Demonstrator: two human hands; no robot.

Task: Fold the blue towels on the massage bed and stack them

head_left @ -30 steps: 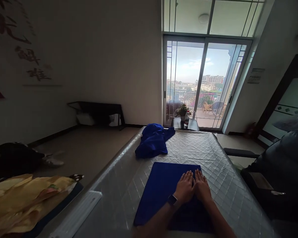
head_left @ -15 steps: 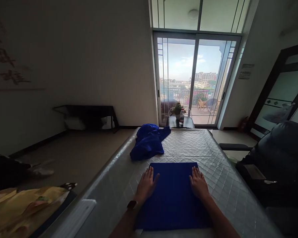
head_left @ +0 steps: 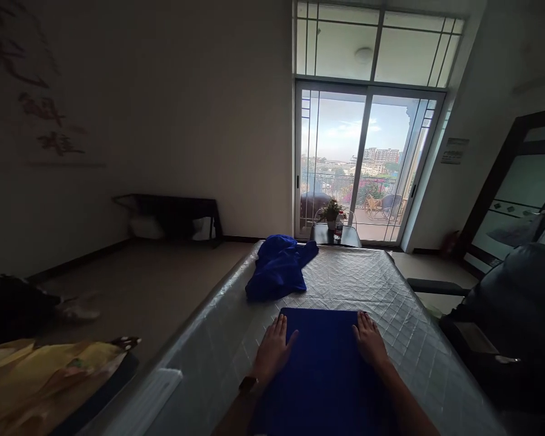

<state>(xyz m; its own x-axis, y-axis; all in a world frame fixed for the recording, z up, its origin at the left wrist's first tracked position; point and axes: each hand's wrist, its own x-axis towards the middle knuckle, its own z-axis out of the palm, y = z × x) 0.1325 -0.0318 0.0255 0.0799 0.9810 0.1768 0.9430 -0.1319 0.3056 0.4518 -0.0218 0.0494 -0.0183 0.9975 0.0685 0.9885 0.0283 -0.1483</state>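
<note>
A flat blue rectangle that looks like folded cloth [head_left: 324,369] lies in front of me on a silvery quilted table cover [head_left: 418,339]. Along its left edge rests my left hand [head_left: 275,345], fingers stretched forward and thumb apart, with a dark watch on the wrist. My right hand [head_left: 370,339] lies flat on the opposite edge, its fingertips near the far right corner. Both hands are open and grip nothing. Beyond the blue rectangle sits a crumpled blue garment [head_left: 277,269], apart from my hands.
A white flat board [head_left: 154,393] lies at the table's left edge, beside yellow patterned fabric [head_left: 49,375]. On the right stands a dark armchair [head_left: 518,303]. A small table [head_left: 322,235] with a potted plant [head_left: 330,212] and bottle [head_left: 339,225] is by the glass sliding door [head_left: 331,139].
The camera view has tilted up, so the scene sits slightly lower and to the right. Both hands remain on the blue rectangle's side edges.
</note>
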